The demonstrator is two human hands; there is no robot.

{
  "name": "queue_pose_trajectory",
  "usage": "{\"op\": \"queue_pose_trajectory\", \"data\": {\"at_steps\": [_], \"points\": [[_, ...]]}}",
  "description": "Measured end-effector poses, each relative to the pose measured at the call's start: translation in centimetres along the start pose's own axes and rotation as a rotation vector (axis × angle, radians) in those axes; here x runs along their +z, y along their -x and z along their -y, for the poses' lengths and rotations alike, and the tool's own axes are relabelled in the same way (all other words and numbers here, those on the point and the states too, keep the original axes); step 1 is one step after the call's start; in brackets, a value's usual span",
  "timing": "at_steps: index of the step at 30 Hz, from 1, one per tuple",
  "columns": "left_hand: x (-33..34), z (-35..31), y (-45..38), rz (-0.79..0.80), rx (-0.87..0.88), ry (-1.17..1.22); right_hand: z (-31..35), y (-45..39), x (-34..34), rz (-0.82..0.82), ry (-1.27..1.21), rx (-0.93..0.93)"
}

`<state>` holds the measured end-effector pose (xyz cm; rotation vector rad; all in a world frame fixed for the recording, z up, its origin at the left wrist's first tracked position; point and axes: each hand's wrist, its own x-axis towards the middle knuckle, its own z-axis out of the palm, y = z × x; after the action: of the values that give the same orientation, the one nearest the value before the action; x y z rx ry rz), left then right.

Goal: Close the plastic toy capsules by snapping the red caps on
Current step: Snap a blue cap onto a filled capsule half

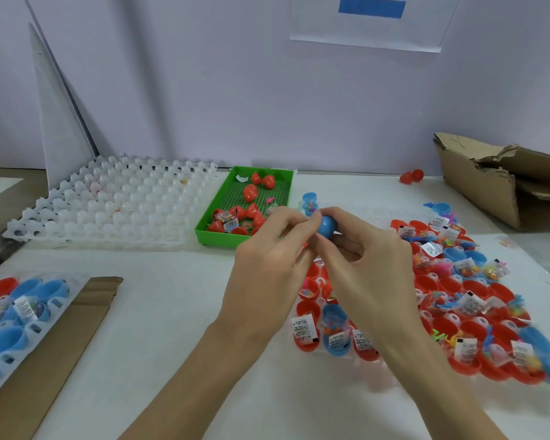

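Note:
A blue capsule half (326, 226) is held up above the table centre, between both hands. My left hand (272, 249) pinches it from the left with curled fingers and thumb. From the right, my right hand (367, 258) grips it with thumb and fingers curled round. Whether a red cap sits under my fingers is hidden. A clear tray (451, 319) at the right holds several open red and blue capsule halves filled with small toys and paper labels. The green tray (216, 231) behind my hands carries several loose red caps (251, 192).
An empty white moulded tray (108, 201) lies at the back left. Blue capsule halves (16, 325) sit in a tray on cardboard at the left edge. A torn cardboard box (505, 182) stands at the back right, with a red capsule (411, 176) beside it.

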<state>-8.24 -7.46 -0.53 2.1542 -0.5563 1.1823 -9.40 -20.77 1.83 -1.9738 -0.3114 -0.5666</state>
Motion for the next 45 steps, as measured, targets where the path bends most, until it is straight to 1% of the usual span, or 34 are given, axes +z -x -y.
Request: {"op": "queue_pose_trajectory", "data": {"at_steps": [2, 7, 10, 12, 15, 19, 20, 21, 23, 25, 27, 30, 32, 35, 37, 39, 40, 41, 42, 43, 44, 45], "points": [[0.1, 0.0, 0.2, 0.006, 0.0, -0.013, 0.0, 0.0, 0.0, 0.002, 0.074, -0.021], [0.3, 0.1, 0.4, -0.006, 0.077, -0.081, 0.2, -0.2, -0.2, -0.003, 0.216, -0.079], [0.1, 0.0, 0.3, -0.008, 0.028, -0.056, 0.3, -0.2, -0.1, -0.014, 0.207, -0.09], [-0.1, 0.1, -0.1, -0.04, -0.043, 0.026, 0.2, -0.2, 0.0, -0.013, 0.114, -0.087], [-0.5, -0.4, -0.8, -0.053, -0.168, 0.195, 0.0, -0.4, 0.0, 0.06, -0.147, -0.011], [-0.8, -0.5, -0.9, 0.009, -0.173, 0.248, -0.2, -0.4, -0.3, 0.248, -0.573, 0.188], [-0.9, -0.3, -0.9, 0.024, -0.154, 0.24, -0.2, -0.5, -0.4, 0.276, -0.651, 0.233], [-0.9, -0.2, -0.9, 0.038, -0.13, 0.229, -0.2, -0.6, -0.5, 0.288, -0.677, 0.256], [-1.0, -0.1, -0.8, 0.07, -0.098, 0.229, -0.2, -0.9, -0.8, 0.272, -0.627, 0.269], [-1.0, 0.0, -0.7, 0.092, -0.119, 0.254, -0.3, -1.0, -0.9, 0.257, -0.607, 0.276], [-1.0, 0.2, -0.6, 0.055, -0.111, 0.231, -0.3, -1.0, -1.1, 0.259, -0.627, 0.27], [-0.8, 0.6, -0.6, -0.009, 0.008, 0.14, -0.2, -1.0, -1.4, 0.244, -0.595, 0.244], [-0.6, 0.8, -0.5, -0.026, 0.04, 0.12, -0.3, -1.1, -1.5, 0.242, -0.564, 0.236], [-0.4, 0.9, -0.7, -0.027, 0.004, 0.11, 0.0, -1.0, -1.3, 0.231, -0.486, 0.198], [-0.6, 1.0, -0.6, 0.028, -0.011, 0.107, 0.5, -0.9, -1.1, 0.219, -0.353, 0.149], [-1.0, 1.1, -0.4, 0.116, -0.069, 0.151, 0.8, -1.1, -1.4, 0.165, -0.187, 0.121], [-1.1, 1.1, -0.4, 0.155, -0.12, 0.187, 0.8, -1.4, -1.7, 0.139, -0.137, 0.16], [-1.2, 1.0, -0.3, 0.174, -0.169, 0.22, 0.6, -2.0, -2.3, 0.116, -0.138, 0.249], [-1.2, 1.0, -0.4, 0.169, -0.208, 0.239, 0.5, -2.9, -3.3, 0.101, -0.232, 0.385], [-1.2, 1.1, -0.4, 0.147, -0.237, 0.242, 0.4, -4.4, -4.7, 0.117, -0.426, 0.535], [-1.1, 1.2, -0.5, 0.119, -0.258, 0.229, 0.4, -6.1, -6.3, 0.145, -0.684, 0.661], [-1.0, 1.3, -0.6, 0.099, -0.279, 0.213, 0.4, -8.0, -8.2, 0.137, -0.941, 0.734]]}}
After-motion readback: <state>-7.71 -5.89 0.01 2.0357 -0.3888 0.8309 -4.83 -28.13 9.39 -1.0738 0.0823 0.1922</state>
